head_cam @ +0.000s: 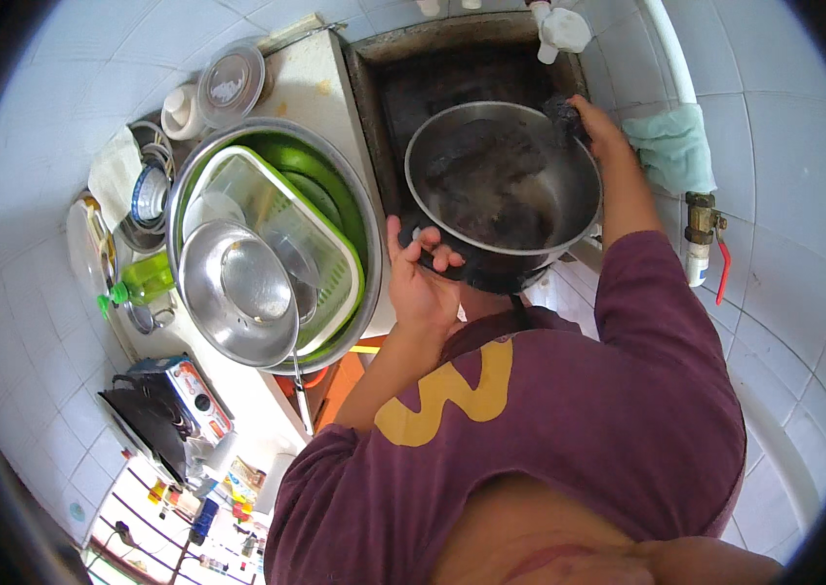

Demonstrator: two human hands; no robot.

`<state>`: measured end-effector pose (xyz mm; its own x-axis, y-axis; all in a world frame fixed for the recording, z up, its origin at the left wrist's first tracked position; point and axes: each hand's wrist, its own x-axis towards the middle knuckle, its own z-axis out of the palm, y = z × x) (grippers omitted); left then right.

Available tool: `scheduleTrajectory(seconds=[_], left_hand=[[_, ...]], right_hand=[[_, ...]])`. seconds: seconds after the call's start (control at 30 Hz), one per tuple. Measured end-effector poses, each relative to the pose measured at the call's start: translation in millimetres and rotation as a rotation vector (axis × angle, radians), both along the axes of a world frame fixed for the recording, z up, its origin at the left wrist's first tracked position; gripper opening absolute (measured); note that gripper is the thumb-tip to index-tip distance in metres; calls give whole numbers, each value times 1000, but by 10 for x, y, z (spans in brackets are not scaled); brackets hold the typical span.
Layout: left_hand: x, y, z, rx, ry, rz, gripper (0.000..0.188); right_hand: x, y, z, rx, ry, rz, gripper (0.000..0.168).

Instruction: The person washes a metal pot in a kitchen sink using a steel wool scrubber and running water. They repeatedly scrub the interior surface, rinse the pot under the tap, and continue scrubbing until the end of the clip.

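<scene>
A deep metal pot (490, 183) is tilted over the near part of the sink, its dark, stained inside facing up. My left hand (424, 281) curls its fingers around the black handle (431, 256) on the pot's near left side, thumb pointing up. At the far right rim, my right hand (596, 128) grips a dark, rough scouring pad (565, 121) against the pot. The pot's second handle cannot be made out behind the pad and fingers. The old dark sink basin (457, 80) lies beneath and beyond the pot.
A metal basin (378, 292) holds a green-rimmed draining basket (343, 241) and a steel pan (201, 292), whose handle sticks out over the counter edge. A white tap (563, 33) overhangs the sink. A pipe valve with a red lever (723, 270) and a green cloth (669, 146) are at right.
</scene>
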<state>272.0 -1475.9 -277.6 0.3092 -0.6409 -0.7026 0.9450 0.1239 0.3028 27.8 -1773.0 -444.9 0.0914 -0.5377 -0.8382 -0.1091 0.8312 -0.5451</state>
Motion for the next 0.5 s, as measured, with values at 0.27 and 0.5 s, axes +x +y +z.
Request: scheduleTrajectory(seconds=[0.27, 0.5], left_hand=[[223, -908, 343, -358, 224, 85, 33], [337, -1545, 276, -140, 126, 293, 52]], right_hand=[[3, 105, -179, 169, 121, 512, 48], [-281, 370, -915, 139, 31, 247, 54]])
